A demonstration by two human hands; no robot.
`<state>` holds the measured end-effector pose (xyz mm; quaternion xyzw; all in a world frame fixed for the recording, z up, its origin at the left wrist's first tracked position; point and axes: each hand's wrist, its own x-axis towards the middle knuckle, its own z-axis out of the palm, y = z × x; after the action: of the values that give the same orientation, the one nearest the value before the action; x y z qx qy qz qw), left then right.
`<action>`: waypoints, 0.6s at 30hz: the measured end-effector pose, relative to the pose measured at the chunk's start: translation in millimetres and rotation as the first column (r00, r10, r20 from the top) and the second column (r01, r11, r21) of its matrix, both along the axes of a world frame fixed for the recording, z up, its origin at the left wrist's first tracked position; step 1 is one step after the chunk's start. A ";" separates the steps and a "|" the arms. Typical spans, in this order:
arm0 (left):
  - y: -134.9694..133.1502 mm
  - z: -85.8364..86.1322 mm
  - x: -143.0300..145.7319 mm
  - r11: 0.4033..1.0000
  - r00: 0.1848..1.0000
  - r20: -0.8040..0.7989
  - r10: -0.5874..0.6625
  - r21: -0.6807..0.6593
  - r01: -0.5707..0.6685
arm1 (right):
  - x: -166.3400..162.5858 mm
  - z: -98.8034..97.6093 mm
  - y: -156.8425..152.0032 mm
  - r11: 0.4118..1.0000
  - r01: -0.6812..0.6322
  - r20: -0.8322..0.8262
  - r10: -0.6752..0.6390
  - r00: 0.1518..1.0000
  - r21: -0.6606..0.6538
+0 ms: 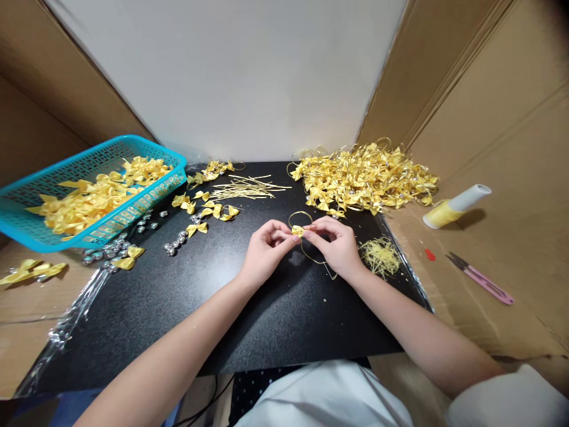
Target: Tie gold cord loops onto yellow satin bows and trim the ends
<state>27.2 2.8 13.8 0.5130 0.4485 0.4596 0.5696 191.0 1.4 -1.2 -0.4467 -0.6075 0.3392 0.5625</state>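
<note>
1. Bench: We work at a black bench (275, 320), with cardboard (511, 249) on both sides.
2. Basket: At our far left we see a turquoise perforated basket (179, 175) containing many yellow ribbon bows (100, 201).
3. Heap: At the far right of the bench we have a heap (368, 178) of bows fitted with gold cord.
4. Left hand: Over the bench's middle, the grip of our left hand (269, 248) pinches the working bow between thumb and fingers.
5. Right hand: The grip of our right hand (336, 246) pinches the same bow from the opposite side, with thumb and fingers pressed together.
6. Cut cords: Beyond our hands, straight yellow cords (249, 188) lie in a loose bundle.
7. Spool: On the right-hand cardboard we see a white spool (457, 206) wound with yellow thread.
8. Snips: Pink-handled snips (480, 278) lie nearer to us than the spool.
9. Clippings: Fine yellow clippings (380, 256) lie beside our right hand.
10. Cord loop: A thin gold cord loop (300, 212) arcs around the working bow; we cannot tell whether they are joined.
11. Working bow: The working bow (297, 231) sits between our two sets of fingertips.
12. Bells: Silver bells (175, 243) lie left of our hands.
</note>
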 end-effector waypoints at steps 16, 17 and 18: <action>7.1 -4.1 -7.4 0.995 0.992 -0.102 -0.069 0.070 0.076 | 4.1 7.5 -2.9 0.978 -0.053 0.253 0.001 0.968 0.200; 7.9 -4.3 -7.2 0.996 0.994 -0.081 -0.079 0.036 0.083 | 3.7 7.1 -2.7 0.983 -0.031 0.252 -0.016 0.967 0.179; 8.5 -4.5 -6.8 0.997 0.995 -0.059 -0.081 0.004 0.081 | 3.1 6.4 -2.7 0.990 0.005 0.243 -0.040 0.969 0.144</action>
<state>20.4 11.3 9.2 0.5460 0.4425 0.4224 0.5725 194.1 -1.4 5.2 -0.4511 -0.6898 0.2307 0.5171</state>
